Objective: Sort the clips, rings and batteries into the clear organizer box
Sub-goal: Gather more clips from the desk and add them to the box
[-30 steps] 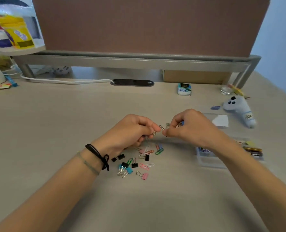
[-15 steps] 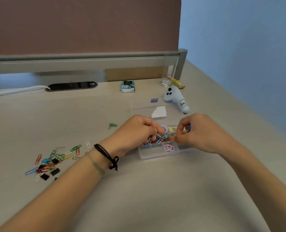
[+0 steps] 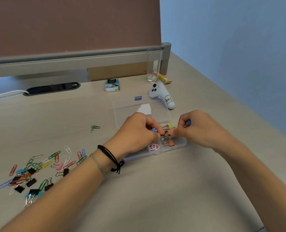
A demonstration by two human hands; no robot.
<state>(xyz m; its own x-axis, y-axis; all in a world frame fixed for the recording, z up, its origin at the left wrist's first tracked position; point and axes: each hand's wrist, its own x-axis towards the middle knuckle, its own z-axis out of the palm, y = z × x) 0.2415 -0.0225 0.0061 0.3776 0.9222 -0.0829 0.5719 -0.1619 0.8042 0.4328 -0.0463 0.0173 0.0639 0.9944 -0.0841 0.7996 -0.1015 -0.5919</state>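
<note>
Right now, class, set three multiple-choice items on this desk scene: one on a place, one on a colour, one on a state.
1. Where does the loose pile of coloured paper clips and binder clips lie?
A) left of the box B) inside the box C) behind the box
2. What colour are the plastic rings in the clear organizer box?
A) green B) pink C) black
3. How is the box's clear lid?
A) shut B) missing C) open

Key: A, the pile lies left of the box; B, the rings look pink; C, the lid lies back on the desk.

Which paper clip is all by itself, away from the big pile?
The green paper clip, lying alone on the desk between the pile of clips and the clear organizer box.
</note>
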